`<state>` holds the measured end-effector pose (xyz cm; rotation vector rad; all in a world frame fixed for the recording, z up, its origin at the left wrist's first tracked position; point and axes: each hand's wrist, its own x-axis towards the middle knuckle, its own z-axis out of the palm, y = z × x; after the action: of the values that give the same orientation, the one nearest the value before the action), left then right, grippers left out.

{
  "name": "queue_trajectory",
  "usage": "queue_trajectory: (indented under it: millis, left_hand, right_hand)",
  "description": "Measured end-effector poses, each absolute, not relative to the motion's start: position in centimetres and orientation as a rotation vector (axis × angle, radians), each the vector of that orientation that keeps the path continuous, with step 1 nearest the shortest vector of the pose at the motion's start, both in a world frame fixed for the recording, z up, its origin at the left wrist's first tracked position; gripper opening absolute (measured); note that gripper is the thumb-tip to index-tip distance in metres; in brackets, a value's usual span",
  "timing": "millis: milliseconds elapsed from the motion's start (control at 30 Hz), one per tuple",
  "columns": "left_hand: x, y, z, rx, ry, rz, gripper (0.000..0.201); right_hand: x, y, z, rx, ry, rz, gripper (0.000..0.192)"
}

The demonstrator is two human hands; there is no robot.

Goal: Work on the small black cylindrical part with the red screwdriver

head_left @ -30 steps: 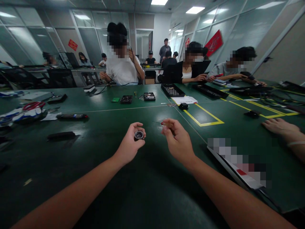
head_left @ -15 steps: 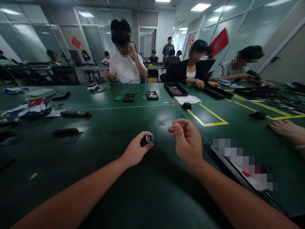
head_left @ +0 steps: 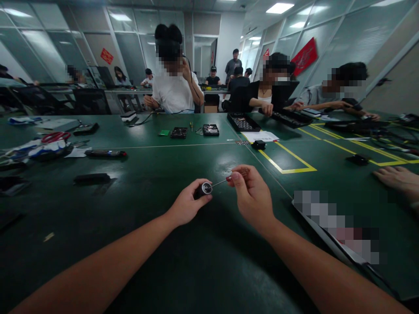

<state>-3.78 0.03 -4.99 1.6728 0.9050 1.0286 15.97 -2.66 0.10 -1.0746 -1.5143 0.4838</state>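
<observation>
My left hand (head_left: 187, 204) is wrapped round a short black cylinder with a silver-rimmed open end (head_left: 206, 188), which faces me and slightly right. Between the thumb and fingers of my right hand (head_left: 253, 196) is a screwdriver (head_left: 233, 177) with a reddish see-through handle and a thin metal shaft. The shaft points left, and its tip is at or inside the cylinder's open end; how deep it sits I cannot tell. Both hands are above the green table (head_left: 203, 261). My palm hides most of the cylinder's body.
A thin, flat device with a cable (head_left: 334, 231) lies right of my right arm. Another person's hand (head_left: 397, 179) rests beyond it. At left are a black marker-like tube (head_left: 106, 153), a dark bar (head_left: 92, 179) and red-handled scissors (head_left: 55, 137). Black trays (head_left: 244, 122) stand ahead, near co-workers.
My right hand has moved left, bringing the screwdriver's tip to the cylinder's open end. My left hand has hardly moved. Across the table, a co-worker's hands have shifted at a black tray.
</observation>
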Motion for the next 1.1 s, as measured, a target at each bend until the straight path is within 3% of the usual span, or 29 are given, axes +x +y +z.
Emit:
queue_trajectory:
  millis: [633,800,967,1100]
  left_hand:
    - [-3.7,-0.3,-4.4,1.851,1.141,1.167,0.033]
    - [-3.8,-0.2,-4.5,1.923,1.187,1.154,0.034]
    - [-4.0,-0.1,-4.5,1.890,1.214,1.174,0.034]
    - [-4.1,-0.1,-4.6,1.882,1.221,1.182,0.035]
  right_hand:
    - [16.3,-3.5,0.4,-0.927,-1.757,0.687,0.019]
    - [15.8,-3.7,0.5,-1.073,-1.647,0.550,0.038]
    - [15.7,-3.5,0.5,-1.120,-1.627,0.477,0.020]
    - [15.7,-3.4,0.6,-1.142,-1.650,0.523,0.022]
